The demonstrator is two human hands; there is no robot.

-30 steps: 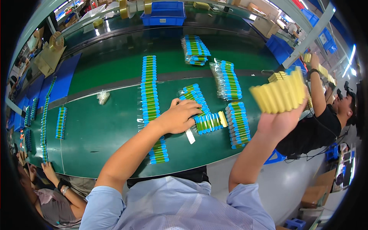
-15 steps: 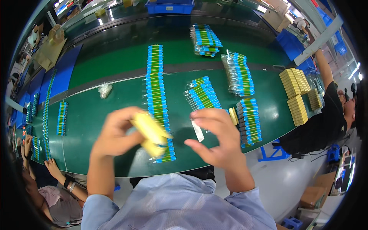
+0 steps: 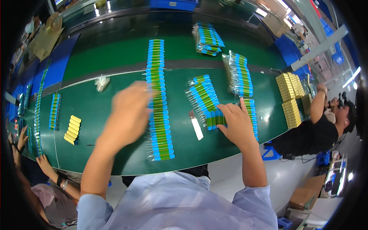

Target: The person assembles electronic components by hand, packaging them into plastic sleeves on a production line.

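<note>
A long column of flat blue-and-green pieces with thin wire leads (image 3: 160,126) runs up the middle of the green table. My left hand (image 3: 132,111) is over the upper left side of this column, smeared by motion, its fingers unclear. Between thumb and fingers, my right hand (image 3: 238,122) grips the end of a short row of blue-and-green pieces (image 3: 213,119). This row lies against the lower end of a slanted stack of like pieces (image 3: 205,92). A narrow white strip (image 3: 197,128) lies left of the short row. Several yellow cylinders (image 3: 73,129) sit side by side at left.
Wrapped bundles (image 3: 239,74) and another pile (image 3: 208,38) lie farther back. Yellow blocks (image 3: 289,111) are stacked at right, near a co-worker in black (image 3: 306,134). A crumpled clear bag (image 3: 102,83) rests left of the column. Another person's hand (image 3: 46,165) is at the left edge.
The yellow cylinders have left my left hand and now lie on the table at left. My left hand has moved up; my right hand has closed on a short blue-and-green row.
</note>
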